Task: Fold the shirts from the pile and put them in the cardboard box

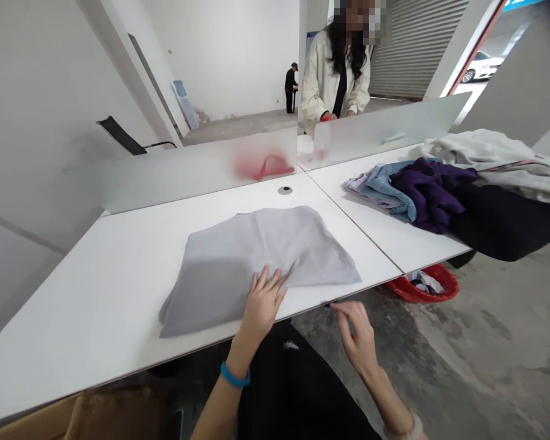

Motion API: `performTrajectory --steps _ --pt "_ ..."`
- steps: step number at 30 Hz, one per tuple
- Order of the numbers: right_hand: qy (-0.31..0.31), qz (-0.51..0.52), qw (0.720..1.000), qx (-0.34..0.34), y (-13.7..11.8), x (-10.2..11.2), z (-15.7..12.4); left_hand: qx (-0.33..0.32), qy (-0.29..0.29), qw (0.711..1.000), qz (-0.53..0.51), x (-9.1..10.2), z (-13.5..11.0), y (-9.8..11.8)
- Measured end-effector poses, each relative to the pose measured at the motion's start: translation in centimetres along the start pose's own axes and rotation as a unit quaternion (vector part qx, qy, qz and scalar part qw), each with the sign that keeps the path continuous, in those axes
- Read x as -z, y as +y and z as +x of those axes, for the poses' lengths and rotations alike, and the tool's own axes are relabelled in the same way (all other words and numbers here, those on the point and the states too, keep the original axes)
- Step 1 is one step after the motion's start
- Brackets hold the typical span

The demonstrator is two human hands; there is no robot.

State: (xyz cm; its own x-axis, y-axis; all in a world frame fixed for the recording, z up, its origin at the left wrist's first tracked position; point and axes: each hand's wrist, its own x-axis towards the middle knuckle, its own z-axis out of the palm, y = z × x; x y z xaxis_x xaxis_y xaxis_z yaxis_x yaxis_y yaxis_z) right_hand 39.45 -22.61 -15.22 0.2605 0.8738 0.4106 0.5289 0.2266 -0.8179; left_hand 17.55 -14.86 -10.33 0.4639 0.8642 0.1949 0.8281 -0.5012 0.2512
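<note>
A light grey piece of cloth, perhaps a garment, lies spread on the white table in front of me, with creases near its middle. My left hand rests palm down on its front edge, fingers spread, and wears a blue wristband. Off the table's front edge, right of the cloth, hovers my right hand. Its fingers are loosely bent, the thumb stands apart from them, and I see nothing held. A small dark spot shows at the table edge by its fingertips.
To the right lies a pile of clothes: blue denim, a purple garment, a black one and white ones. Below stands a red basket. Frosted dividers cross the table; another person stands behind.
</note>
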Motion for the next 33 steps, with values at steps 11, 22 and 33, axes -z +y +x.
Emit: performTrajectory --steps 11,22,33 --pt "-0.019 0.294 0.869 -0.396 0.3 -1.0 -0.5 -0.005 -0.022 1.000 -0.019 5.0 -1.9 1.5" --pt "0.176 0.353 0.848 -0.354 -3.3 -1.3 1.2 0.062 0.008 0.995 0.083 -1.5 2.8 -1.2" --pt "0.225 0.372 0.861 -0.265 -6.2 -3.5 5.7 0.082 0.011 0.995 -0.059 -0.5 3.1 -1.0"
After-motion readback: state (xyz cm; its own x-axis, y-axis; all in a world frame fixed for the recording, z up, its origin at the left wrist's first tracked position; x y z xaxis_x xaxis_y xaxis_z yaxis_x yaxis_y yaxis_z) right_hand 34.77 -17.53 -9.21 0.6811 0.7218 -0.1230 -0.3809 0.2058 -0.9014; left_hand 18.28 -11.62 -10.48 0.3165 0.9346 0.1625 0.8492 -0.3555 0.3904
